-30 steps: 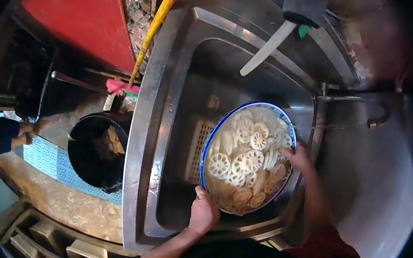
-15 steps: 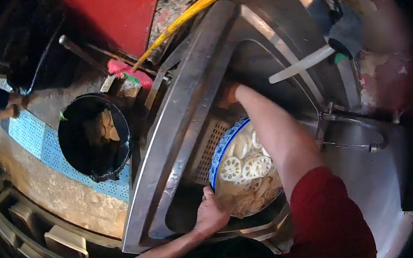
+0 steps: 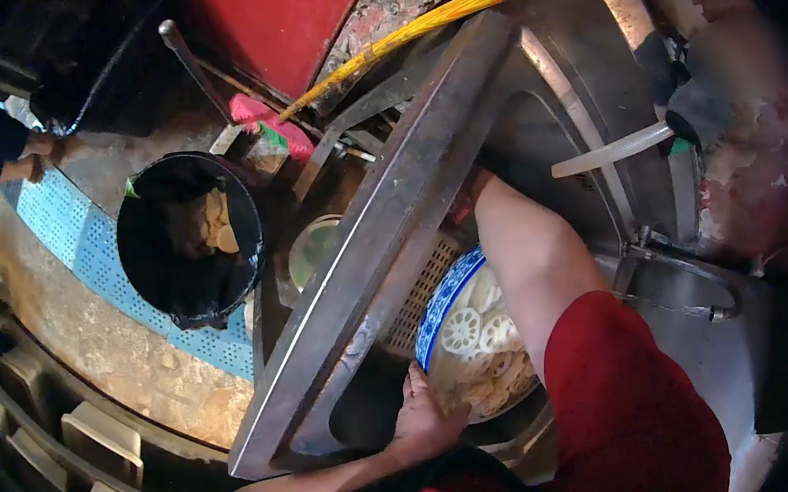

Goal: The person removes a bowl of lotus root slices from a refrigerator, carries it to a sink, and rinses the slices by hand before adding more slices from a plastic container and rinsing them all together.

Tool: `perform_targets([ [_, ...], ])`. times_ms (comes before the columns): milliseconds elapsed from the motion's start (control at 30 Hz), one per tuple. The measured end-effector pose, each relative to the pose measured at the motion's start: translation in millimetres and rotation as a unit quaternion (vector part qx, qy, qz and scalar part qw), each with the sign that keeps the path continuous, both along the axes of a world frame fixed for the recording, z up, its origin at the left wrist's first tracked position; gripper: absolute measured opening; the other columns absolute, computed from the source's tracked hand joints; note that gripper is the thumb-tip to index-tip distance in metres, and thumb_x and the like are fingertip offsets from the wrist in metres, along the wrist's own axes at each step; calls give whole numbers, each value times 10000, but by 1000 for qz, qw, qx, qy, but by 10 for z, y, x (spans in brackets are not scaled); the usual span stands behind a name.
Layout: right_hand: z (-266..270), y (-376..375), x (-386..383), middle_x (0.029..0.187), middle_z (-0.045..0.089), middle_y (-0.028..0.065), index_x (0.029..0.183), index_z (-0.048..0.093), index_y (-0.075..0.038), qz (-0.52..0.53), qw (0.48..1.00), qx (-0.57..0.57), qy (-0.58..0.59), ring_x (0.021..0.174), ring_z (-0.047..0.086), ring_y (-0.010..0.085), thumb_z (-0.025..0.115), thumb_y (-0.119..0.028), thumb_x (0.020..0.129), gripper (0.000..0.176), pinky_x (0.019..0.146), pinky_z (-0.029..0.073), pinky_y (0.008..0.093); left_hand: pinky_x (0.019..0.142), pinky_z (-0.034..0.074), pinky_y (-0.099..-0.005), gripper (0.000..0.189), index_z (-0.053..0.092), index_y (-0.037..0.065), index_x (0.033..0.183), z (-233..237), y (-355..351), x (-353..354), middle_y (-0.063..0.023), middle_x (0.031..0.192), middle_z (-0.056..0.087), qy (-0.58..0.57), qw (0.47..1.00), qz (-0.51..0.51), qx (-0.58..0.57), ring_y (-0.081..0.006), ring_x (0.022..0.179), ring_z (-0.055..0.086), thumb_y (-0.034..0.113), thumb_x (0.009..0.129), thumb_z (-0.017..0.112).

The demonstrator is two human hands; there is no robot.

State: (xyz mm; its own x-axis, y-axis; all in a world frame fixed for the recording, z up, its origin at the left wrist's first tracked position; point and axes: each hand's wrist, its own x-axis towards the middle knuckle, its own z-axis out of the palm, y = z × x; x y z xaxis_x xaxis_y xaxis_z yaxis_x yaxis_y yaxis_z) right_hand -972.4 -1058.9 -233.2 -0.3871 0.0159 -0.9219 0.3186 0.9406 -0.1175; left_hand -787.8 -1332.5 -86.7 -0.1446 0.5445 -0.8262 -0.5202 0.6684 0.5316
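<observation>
A large bowl [image 3: 438, 306] with a blue-patterned rim sits low in the metal sink [image 3: 350, 383], tilted in my view. In its cloudy water lie sliced lotus root [image 3: 461, 332] and paler brownish pieces [image 3: 498, 392]. My left hand [image 3: 421, 412] grips the bowl's near left edge, fingertips at the rim. My right arm crosses over the bowl. At its end my right hand [image 3: 471, 195] reaches down by the sink's inner wall, dark and blurred, its fingers hidden. Close below it is a perforated basket [image 3: 424, 283], partly under the bowl.
A black-lined bin [image 3: 190, 242] with scraps stands on the floor, left of the sink, near a round container [image 3: 311, 252]. A faucet [image 3: 694, 312], a pale hose [image 3: 612, 149] and a yellow hose [image 3: 448, 15] are around the sink. Another person's hand [image 3: 32, 156] shows far left.
My view has shifted, bringing the round container beside the sink into sight. My left hand stays at the bowl's edge; my right hand remains down by the sink wall.
</observation>
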Motion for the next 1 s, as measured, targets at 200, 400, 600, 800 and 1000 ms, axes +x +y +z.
perform_targets([
  [200,112,-11,-120,1103,607,69,1142,588,-149,-108,993,-5,48,1016,579,226,550,-407,801,428,847,472,372,1025,326,-360,1026,22,-131,1354,-119,-33,105,-317,1359,246,29,998,43,44,-403,1253,337,355,724,672],
  [400,156,-148,-124,1131,592,66,1158,576,-147,-204,973,-26,100,1031,569,227,561,-399,798,439,855,469,375,1002,322,-365,746,281,-26,1276,-189,-25,194,-215,1224,426,106,989,93,54,-311,1166,413,213,725,724],
  [600,12,-95,-227,1158,578,62,1174,564,-144,-295,949,-46,99,1047,560,228,571,-391,795,452,864,466,378,990,351,-379,775,286,-95,1219,-176,4,122,-278,1213,426,40,985,140,87,-373,1169,415,313,721,718],
  [800,99,-67,-58,1186,563,58,1190,551,-141,-384,913,-61,123,1062,550,228,582,-384,792,466,873,462,382,967,369,-351,712,317,-92,1196,-328,23,219,-259,1179,465,1,972,201,117,-323,1130,463,269,732,718],
  [1000,-73,-136,-148,1214,549,55,1206,539,-139,-460,878,-62,121,1077,541,229,593,-376,789,482,882,459,385,938,384,-332,668,340,-95,1164,-113,53,88,-242,1171,483,-74,962,240,108,-271,1133,465,220,724,731],
])
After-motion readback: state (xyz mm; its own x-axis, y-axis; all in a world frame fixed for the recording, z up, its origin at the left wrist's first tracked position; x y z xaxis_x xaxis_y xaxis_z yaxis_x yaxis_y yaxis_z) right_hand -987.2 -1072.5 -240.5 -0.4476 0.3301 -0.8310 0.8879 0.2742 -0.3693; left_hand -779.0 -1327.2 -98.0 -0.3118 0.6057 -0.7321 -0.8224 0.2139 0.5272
